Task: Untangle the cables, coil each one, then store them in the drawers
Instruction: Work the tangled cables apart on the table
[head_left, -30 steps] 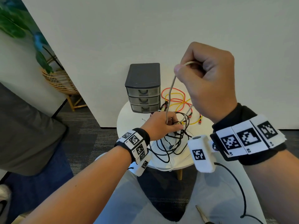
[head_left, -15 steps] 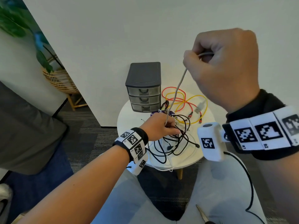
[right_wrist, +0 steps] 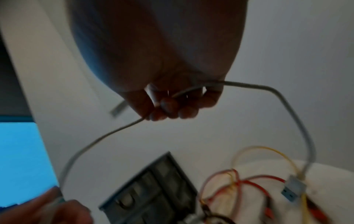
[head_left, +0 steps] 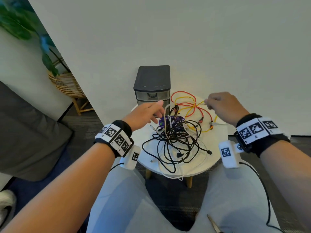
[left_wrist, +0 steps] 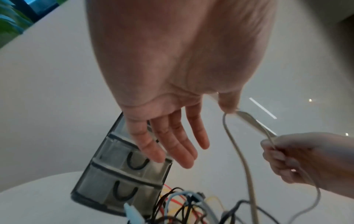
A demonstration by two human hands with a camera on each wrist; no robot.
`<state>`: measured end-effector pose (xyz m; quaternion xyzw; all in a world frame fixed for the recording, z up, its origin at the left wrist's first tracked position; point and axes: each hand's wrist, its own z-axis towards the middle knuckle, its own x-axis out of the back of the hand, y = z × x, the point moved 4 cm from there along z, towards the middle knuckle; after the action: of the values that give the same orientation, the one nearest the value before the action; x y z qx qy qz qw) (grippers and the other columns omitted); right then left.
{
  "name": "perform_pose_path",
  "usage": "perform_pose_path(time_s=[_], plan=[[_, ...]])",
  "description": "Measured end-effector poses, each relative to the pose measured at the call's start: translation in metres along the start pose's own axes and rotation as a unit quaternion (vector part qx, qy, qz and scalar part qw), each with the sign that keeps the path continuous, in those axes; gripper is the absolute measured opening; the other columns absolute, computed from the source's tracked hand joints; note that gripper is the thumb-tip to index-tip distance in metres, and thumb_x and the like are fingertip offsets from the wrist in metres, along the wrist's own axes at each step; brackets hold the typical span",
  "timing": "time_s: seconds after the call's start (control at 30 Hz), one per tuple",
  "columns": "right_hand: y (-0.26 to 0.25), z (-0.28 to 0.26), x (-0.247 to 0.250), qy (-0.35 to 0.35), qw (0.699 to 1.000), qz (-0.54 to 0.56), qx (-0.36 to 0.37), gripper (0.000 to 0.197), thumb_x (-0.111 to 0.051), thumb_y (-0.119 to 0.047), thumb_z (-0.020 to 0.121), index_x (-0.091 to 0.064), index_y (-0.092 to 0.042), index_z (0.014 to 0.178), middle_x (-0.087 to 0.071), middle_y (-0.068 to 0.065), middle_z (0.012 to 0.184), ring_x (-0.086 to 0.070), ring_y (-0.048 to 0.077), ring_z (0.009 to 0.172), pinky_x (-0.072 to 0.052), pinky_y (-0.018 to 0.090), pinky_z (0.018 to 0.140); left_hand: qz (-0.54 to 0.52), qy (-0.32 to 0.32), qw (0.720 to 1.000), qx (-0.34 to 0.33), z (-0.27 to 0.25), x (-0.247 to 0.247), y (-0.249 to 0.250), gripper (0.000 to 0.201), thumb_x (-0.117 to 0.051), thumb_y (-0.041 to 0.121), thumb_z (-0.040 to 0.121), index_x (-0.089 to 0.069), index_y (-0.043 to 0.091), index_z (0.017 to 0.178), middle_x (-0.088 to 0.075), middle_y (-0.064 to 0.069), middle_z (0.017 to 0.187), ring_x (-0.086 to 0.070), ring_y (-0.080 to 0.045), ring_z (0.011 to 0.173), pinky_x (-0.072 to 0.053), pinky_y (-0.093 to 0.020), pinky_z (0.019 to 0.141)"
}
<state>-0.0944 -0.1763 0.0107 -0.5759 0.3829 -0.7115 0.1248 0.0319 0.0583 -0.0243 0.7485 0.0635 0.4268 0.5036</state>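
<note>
On the round white tabletop [head_left: 217,158], tangle at centre, three-drawer grey plastic cabinet [head_left: 152,84] at 12 o'clock. Right hand [head_left: 225,105] grasps thin white cable [left_wrist: 239,153]; left hand [head_left: 144,113], fingers straight, hooks it by the thumb. Draw slowly, feeding slack. Count: one red, one yellow, several black.

Smooth matt white surface [head_left: 217,140] on wooden legs [head_left: 189,181]; translucent smoky plastic drawers [head_left: 152,96] under matt dark lid; rubbery-looking cables [head_left: 176,140]; woven wicker basket [head_left: 67,84].
</note>
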Motion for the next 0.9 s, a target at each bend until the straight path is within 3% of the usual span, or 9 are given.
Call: perform_pose_path(time_s=[0.07,0.13,0.23,0.3,0.47,0.63,0.7,0.77,0.9], plan=[[0.016,0.0,-0.014,-0.079,0.996,-0.016,-0.03,0.037,-0.054,-0.017,0.099,-0.053,-0.007,0.064,-0.051,0.008,0.064,-0.048,0.026,0.06,-0.036,0.032,0.06,0.03,-0.012,0.999,0.021,0.002,-0.008,-0.012,0.043,-0.032,0.041,0.11,-0.069,0.018,0.109,-0.069,-0.002,0.108,-0.067,-0.023,0.096,-0.05,-0.032,0.085],[0.028,-0.002,-0.025,-0.15,0.986,-0.049,-0.063,0.031,-0.052,-0.011,0.098,-0.056,-0.007,0.068,-0.054,0.008,0.067,-0.058,0.033,0.068,-0.041,0.033,0.066,0.159,-0.049,0.986,0.011,0.004,-0.018,-0.024,0.025,-0.044,0.028,0.107,-0.066,0.02,0.116,-0.064,-0.002,0.118,-0.061,-0.022,0.104,-0.046,-0.032,0.088],[0.04,-0.006,-0.032,-0.214,0.97,-0.043,-0.109,0.027,-0.048,-0.008,0.097,-0.062,-0.006,0.074,-0.058,0.007,0.062,-0.064,0.027,0.071,-0.04,0.03,0.062,0.294,-0.134,0.946,0.025,0.005,-0.033,-0.041,0.025,-0.054,0.02,0.102,-0.059,0.024,0.127,-0.053,-0.004,0.127,-0.051,-0.02,0.11,-0.041,-0.03,0.093],[0.041,-0.011,-0.034,-0.249,0.961,-0.028,-0.117,0.035,-0.045,-0.015,0.099,-0.067,-0.003,0.073,-0.056,0.009,0.057,-0.065,0.023,0.066,-0.038,0.03,0.064,0.329,-0.133,0.934,0.035,0.006,-0.033,-0.041,0.025,-0.056,0.02,0.102,-0.058,0.024,0.126,-0.055,-0.005,0.125,-0.052,-0.022,0.107,-0.042,-0.031,0.091],[0.03,-0.017,-0.042,-0.29,0.95,0.022,-0.116,0.075,-0.032,-0.057,0.104,-0.072,-0.002,0.074,-0.063,0.01,0.057,-0.059,0.017,0.059,-0.041,0.03,0.067,0.295,-0.134,0.946,0.017,0.009,-0.023,-0.025,0.005,-0.058,0.023,0.102,-0.057,0.024,0.107,-0.06,0.004,0.096,-0.057,-0.016,0.088,-0.043,-0.028,0.078],[0.002,-0.022,-0.055,-0.348,0.934,0.056,-0.067,0.085,-0.029,-0.066,0.1,-0.072,0.005,0.085,-0.061,0.012,0.054,-0.057,0.027,0.065,-0.045,0.032,0.07,0.19,-0.033,0.978,-0.077,0.015,-0.028,-0.003,0.006,-0.063,0.019,0.099,-0.059,0.023,0.099,-0.063,0.012,0.087,-0.063,-0.001,0.074,-0.042,-0.011,0.063],[-0.009,-0.025,-0.057,-0.365,0.928,0.065,-0.041,0.082,-0.029,-0.065,0.1,-0.074,0.002,0.087,-0.053,0.01,0.048,-0.06,0.027,0.058,-0.049,0.034,0.075,0.149,-0.025,0.985,-0.087,0.016,-0.037,-0.004,0.009,-0.069,0.019,0.095,-0.062,0.021,0.099,-0.067,0.008,0.091,-0.068,-0.004,0.077,-0.049,-0.012,0.065],[-0.02,-0.027,-0.053,-0.367,0.928,0.066,-0.015,0.075,-0.032,-0.064,0.1,-0.077,-0.006,0.086,-0.046,0.009,0.046,-0.058,0.025,0.05,-0.048,0.027,0.076,0.144,-0.056,0.984,-0.088,0.017,-0.046,-0.006,0.011,-0.071,0.022,0.094,-0.063,0.022,0.102,-0.07,0.004,0.096,-0.069,-0.009,0.085,-0.056,-0.021,0.076],[-0.035,-0.03,-0.044,-0.362,0.929,0.017,0.07,0.041,-0.054,-0.046,0.101,-0.077,-0.025,0.074,-0.045,0.01,0.054,-0.041,0.019,0.047,-0.041,0.02,0.057,0.157,-0.097,0.979,-0.081,0.019,-0.05,-0.006,0.01,-0.067,0.027,0.096,-0.067,0.024,0.105,-0.073,0.006,0.095,-0.069,-0.008,0.087,-0.058,-0.031,0.084]])
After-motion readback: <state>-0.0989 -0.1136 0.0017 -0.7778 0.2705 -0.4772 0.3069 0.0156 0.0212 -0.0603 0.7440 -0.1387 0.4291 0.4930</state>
